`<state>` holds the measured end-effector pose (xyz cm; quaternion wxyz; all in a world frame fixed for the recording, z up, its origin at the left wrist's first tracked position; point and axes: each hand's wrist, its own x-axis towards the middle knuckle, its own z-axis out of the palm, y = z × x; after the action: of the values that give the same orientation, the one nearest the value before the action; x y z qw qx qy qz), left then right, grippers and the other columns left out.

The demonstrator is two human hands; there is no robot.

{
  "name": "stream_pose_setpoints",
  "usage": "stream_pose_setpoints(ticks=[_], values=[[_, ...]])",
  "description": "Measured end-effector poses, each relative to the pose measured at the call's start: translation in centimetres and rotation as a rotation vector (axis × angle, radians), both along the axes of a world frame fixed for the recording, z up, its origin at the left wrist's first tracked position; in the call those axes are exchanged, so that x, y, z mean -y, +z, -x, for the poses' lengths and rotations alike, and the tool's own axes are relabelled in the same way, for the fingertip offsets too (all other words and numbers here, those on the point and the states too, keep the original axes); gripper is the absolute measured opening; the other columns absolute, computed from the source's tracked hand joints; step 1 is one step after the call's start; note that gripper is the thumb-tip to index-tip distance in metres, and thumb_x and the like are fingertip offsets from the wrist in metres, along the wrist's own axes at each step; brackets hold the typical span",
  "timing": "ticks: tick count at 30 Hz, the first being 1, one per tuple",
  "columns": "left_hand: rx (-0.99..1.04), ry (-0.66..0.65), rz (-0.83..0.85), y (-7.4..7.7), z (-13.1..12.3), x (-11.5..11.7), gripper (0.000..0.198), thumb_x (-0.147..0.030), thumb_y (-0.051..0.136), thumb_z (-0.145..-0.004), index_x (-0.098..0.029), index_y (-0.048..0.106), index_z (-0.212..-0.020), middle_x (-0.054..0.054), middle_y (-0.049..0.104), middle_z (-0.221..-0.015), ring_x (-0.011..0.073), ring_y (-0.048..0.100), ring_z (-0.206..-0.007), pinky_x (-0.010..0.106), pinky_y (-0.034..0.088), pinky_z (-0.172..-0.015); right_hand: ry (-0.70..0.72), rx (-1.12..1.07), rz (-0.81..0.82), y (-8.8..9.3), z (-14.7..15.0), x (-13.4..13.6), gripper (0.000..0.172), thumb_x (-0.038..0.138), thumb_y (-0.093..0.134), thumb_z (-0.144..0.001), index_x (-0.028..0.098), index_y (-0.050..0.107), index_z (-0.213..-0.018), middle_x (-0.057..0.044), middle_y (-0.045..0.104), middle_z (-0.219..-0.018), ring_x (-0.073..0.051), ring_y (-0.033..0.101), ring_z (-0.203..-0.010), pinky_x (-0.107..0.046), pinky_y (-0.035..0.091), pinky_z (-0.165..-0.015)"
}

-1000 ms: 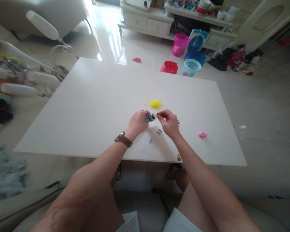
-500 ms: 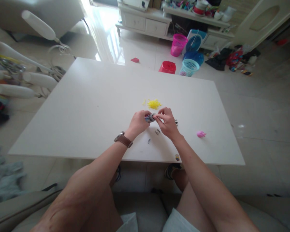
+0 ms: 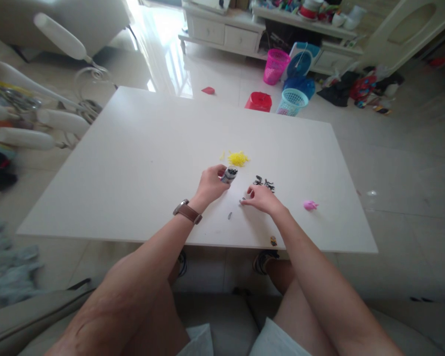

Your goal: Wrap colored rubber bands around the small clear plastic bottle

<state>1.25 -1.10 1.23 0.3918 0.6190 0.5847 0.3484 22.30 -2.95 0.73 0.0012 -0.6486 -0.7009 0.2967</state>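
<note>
My left hand (image 3: 212,183) is wrapped round a small clear jar (image 3: 229,175), its mouth tilted up and towards the right. Dark pieces show inside the jar. Low over the table, my right hand (image 3: 262,198) has its thumb and forefinger apart beside a few small dark loop-shaped pieces (image 3: 242,201), perhaps clips. I see nothing held between those fingers. Another such loop (image 3: 230,216) lies nearer me. Behind my right hand is a scattered pile of black pieces (image 3: 265,183) of like shape. Beyond the jar sits a heap of small yellow pieces (image 3: 238,158).
On the white table (image 3: 152,138), a pink object (image 3: 310,205) lies to the right and a small yellow-and-dark figure (image 3: 273,241) at the front edge. Past the far edge stand a red bin (image 3: 258,101), a light-blue basket (image 3: 292,101) and a pink basket (image 3: 276,66).
My right hand has left the jar's mouth and come down to the right, towards the loose loops. The jar's opening and the black pile now show.
</note>
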Motion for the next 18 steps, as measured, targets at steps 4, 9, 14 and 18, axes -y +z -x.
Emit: stream_pose_setpoints(ticks=[4, 9, 14, 18], values=[[-0.009, 0.001, 0.012, 0.3, 0.0, 0.1, 0.032, -0.010, 0.072, -0.061, -0.017, 0.073, -0.092, 0.003, 0.076, -0.091, 0.0195, 0.070, -0.089, 0.030, 0.058, -0.081, 0.120, 0.066, -0.057, -1.5, 1.0, 0.9, 0.005, 0.012, 0.071, -0.082, 0.017, 0.071, -0.084, -0.006, 0.074, -0.088, -0.018, 0.065, -0.085, -0.025, 0.043, -0.076], [-0.013, -0.004, 0.011, 0.4, -0.1, 0.1, 0.030, -0.010, 0.072, -0.061, -0.017, 0.073, -0.091, 0.003, 0.075, -0.090, 0.0194, 0.069, -0.088, 0.030, 0.057, -0.079, 0.210, 0.069, -0.073, -1.7, 1.7, 1.2, 0.019, 0.005, 0.058, -0.083, 0.017, 0.072, -0.080, -0.008, 0.074, -0.088, -0.018, 0.064, -0.083, -0.025, 0.041, -0.075], [-0.009, 0.002, 0.013, 0.4, -0.1, 0.0, 0.031, -0.010, 0.072, -0.061, -0.017, 0.072, -0.091, 0.003, 0.075, -0.091, 0.0194, 0.069, -0.088, 0.030, 0.057, -0.081, 0.489, -0.147, -0.043, -1.2, 2.8, 1.8, 0.013, 0.007, 0.062, -0.083, 0.016, 0.071, -0.086, -0.004, 0.070, -0.088, -0.015, 0.058, -0.077, -0.024, 0.040, -0.071], [-0.006, -0.003, 0.010, 0.5, -0.2, 0.0, 0.031, -0.011, 0.072, -0.061, -0.017, 0.073, -0.091, 0.003, 0.075, -0.091, 0.0202, 0.069, -0.089, 0.030, 0.057, -0.080, 0.618, -0.151, 0.015, -0.9, 3.7, 2.2, 0.014, 0.005, 0.066, -0.083, 0.016, 0.074, -0.086, -0.005, 0.068, -0.092, -0.015, 0.059, -0.081, -0.024, 0.040, -0.074]])
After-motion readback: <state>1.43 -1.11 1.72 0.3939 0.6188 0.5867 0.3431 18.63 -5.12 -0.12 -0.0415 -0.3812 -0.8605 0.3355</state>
